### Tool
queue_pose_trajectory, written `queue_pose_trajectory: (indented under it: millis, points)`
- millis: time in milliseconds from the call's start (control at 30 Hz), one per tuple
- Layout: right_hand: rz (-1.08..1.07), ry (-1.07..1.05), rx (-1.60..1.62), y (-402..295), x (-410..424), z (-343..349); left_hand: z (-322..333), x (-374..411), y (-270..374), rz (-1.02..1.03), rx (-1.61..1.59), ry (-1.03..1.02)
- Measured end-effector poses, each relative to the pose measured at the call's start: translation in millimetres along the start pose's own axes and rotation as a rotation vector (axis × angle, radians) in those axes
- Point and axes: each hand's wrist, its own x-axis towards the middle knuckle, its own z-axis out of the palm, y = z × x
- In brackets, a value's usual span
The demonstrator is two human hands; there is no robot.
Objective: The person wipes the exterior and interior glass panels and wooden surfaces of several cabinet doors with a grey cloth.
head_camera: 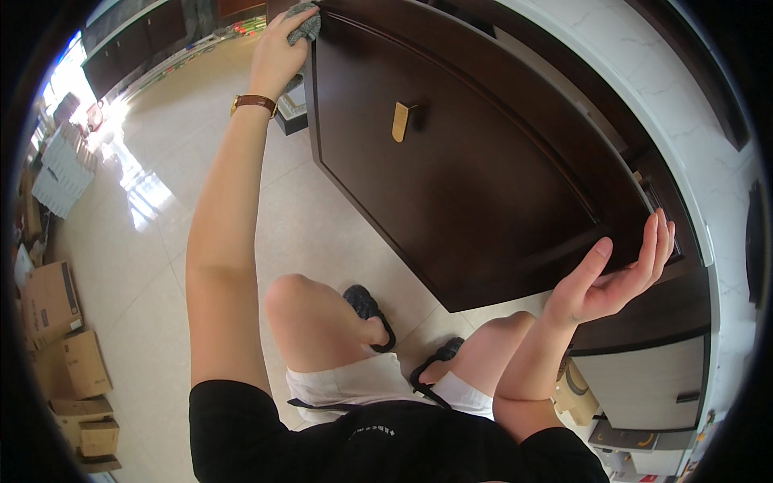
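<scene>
A dark brown cabinet door with a gold-coloured pull stands swung out in front of me. At the door's far left corner, my left hand presses a grey cloth against the edge, and part of the cloth hangs below the fingers. A watch with a brown strap is on that wrist. My right hand is at the near right corner of the door, its thumb towards the panel face and its fingers at the edge. The fingers partly hide that corner.
A white marbled countertop runs along the right, above the cabinet. A grey cabinet front is at the lower right. Cardboard boxes line the left wall. Beneath me are pale floor tiles and my feet in black footwear.
</scene>
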Motion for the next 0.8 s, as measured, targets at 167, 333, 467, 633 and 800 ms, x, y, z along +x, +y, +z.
queue_pose_trajectory:
  millis: [167,333,467,633,800]
  points:
    - [0.017,0.039,0.08,4.7,-0.3,1.1,-3.6,-12.7,54.1,0.154,0.06,0.042]
    - [0.064,0.044,0.161,10.4,-5.3,0.1,11.9,-59.4,166.1,0.42,0.098,0.001]
    - [0.084,0.054,0.221,12.1,-6.6,1.5,31.8,-90.1,230.6,0.672,0.023,0.049]
    - [0.085,0.05,0.232,9.8,-4.0,2.4,48.9,-114.7,282.6,0.864,-0.115,0.064]
    - [0.107,0.049,0.203,11.4,-8.6,0.4,36.5,-91.3,246.5,0.774,0.025,0.131]
